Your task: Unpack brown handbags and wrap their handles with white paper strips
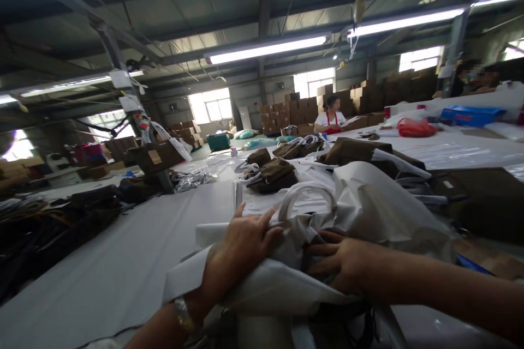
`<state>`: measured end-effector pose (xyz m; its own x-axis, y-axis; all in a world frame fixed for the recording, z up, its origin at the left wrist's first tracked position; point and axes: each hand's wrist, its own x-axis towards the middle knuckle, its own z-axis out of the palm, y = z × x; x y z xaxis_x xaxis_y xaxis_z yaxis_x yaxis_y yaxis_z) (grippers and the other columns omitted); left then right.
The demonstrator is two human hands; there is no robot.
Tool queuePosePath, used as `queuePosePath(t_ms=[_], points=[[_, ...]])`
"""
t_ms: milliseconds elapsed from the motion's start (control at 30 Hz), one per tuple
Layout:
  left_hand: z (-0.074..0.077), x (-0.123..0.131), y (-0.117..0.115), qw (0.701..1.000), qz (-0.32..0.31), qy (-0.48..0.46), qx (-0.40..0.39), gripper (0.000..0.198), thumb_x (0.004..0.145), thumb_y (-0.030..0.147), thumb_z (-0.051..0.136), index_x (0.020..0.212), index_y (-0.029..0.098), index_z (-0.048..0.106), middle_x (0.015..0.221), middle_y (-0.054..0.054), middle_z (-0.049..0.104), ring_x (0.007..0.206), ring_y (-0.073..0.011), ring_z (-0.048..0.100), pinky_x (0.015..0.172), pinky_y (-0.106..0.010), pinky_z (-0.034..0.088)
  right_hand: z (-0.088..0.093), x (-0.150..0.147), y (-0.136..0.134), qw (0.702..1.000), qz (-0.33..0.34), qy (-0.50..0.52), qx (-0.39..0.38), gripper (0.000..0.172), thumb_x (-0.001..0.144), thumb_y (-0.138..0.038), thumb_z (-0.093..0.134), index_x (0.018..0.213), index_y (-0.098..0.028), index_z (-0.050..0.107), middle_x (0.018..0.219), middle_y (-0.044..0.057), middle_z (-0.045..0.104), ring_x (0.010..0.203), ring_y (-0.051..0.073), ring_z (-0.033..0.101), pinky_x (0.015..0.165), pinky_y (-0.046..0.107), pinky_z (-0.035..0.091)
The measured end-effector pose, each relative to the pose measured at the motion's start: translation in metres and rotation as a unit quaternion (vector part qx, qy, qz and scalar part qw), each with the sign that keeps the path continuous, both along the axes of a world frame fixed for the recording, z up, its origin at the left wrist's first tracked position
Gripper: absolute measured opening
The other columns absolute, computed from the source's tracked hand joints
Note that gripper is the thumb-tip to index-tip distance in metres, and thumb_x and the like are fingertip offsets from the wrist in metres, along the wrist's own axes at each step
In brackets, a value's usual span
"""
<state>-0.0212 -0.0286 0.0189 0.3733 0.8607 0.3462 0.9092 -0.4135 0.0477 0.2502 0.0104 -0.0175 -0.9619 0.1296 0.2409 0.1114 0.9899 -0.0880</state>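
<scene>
My left hand (pixel 245 237) lies on a crumpled white sheet (pixel 278 289), its fingers apart. On the same bundle rests my right hand (pixel 347 259), fingers spread, with the tips at a fold in the middle. Between and beyond my hands a handle wrapped in white (pixel 307 193) arches up. More of the white wrapping (pixel 376 202) stands puffed up to the right. Dark material shows underneath near the front edge; most of what the sheet covers is hidden.
Several brown bags with white-wrapped straps, such as one bag (pixel 274 174), lie farther along the white table (pixel 164 245). Dark bags (pixel 483 202) sit at right. A dark pile (pixel 53 229) lies left. Across the table is a person (pixel 329 117) near stacked cartons (pixel 282 114).
</scene>
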Motion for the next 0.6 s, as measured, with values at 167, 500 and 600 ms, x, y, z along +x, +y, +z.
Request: queuePosePath(t_ms=[167, 500, 600], points=[[0.015, -0.003, -0.016, 0.989, 0.066, -0.069, -0.111, 0.036, 0.104, 0.035, 0.033, 0.106, 0.022, 0.067, 0.088, -0.011, 0.075, 0.082, -0.0275, 0.071, 0.071, -0.034, 0.046, 0.012, 0.000, 0.001, 0.993, 0.025, 0.004, -0.119, 0.027, 0.085, -0.021, 0.060, 0.099, -0.035, 0.078, 0.114, 0.003, 0.074, 0.125, 0.023, 0.058, 0.119, 0.041, 0.021], [-0.047, -0.022, 0.081, 0.926, 0.120, -0.181, -0.307, 0.030, 0.095, 0.042, 0.062, 0.083, 0.015, 0.066, 0.085, -0.001, 0.069, 0.082, -0.0176, 0.067, 0.080, -0.036, 0.055, -0.007, -0.005, 0.007, 0.999, 0.008, -0.028, -0.034, 0.020, 0.082, -0.019, 0.060, 0.094, -0.029, 0.073, 0.118, 0.002, 0.073, 0.132, 0.026, 0.052, 0.120, 0.045, 0.017], [-0.061, -0.021, 0.090, 0.900, 0.090, -0.286, -0.317, 0.029, 0.095, 0.041, 0.063, 0.087, 0.014, 0.068, 0.087, -0.002, 0.070, 0.081, -0.0177, 0.068, 0.077, -0.035, 0.057, -0.006, -0.003, 0.009, 0.999, 0.006, -0.035, -0.030, 0.019, 0.082, -0.021, 0.061, 0.094, -0.029, 0.072, 0.120, 0.001, 0.072, 0.132, 0.027, 0.052, 0.120, 0.046, 0.017]])
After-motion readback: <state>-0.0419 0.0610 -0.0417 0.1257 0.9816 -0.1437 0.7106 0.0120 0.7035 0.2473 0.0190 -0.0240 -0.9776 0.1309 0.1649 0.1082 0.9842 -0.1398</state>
